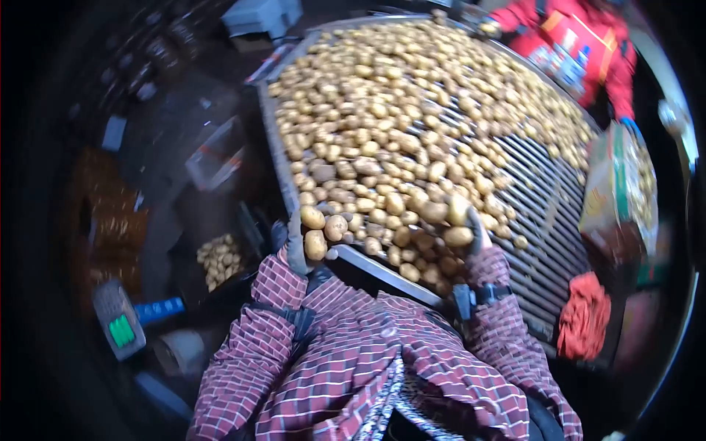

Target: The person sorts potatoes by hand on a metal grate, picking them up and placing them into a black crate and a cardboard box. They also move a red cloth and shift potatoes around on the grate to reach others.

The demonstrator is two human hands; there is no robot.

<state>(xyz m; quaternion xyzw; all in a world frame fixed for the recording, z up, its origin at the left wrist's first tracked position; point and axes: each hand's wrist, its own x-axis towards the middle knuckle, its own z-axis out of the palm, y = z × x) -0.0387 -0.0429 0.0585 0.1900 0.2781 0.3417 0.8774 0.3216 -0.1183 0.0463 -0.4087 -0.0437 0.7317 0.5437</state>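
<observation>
Leftmost, low in the head view, a small heap of potatoes (219, 259) lies in a dark container beside the sorting line, well apart from the main mass; a handheld device with a green screen (118, 323) lies below it. Next, the left hand (298, 246), gloved and in a plaid sleeve, is raised at the near corner of the roller bed (544, 213). Its grip is partly closed, fingers curled around two or three potatoes in the left hand (318, 231), which sit just above the bed's near rail (382, 270). Centre, the bulk potatoes (382, 110) cover most of the bed, dense toward the far end and thinner toward the near right, where bare rollers show. Further right, the right hand (471, 234), also gloved, cups a few potatoes in the right hand (452, 220) over the near edge of the pile; its grip is loosely closed around them. Beyond, a cardboard box (618, 191) stands tilted at the bed's right side, with potatoes visible inside. A co-worker in a red jacket (581, 44) stands at the far right end. A red cloth (585, 316) lies near the bed's lower right. As a judgement, sorting appears far from finished: both hands are loaded, yet the great majority of potatoes remain on the rollers.
</observation>
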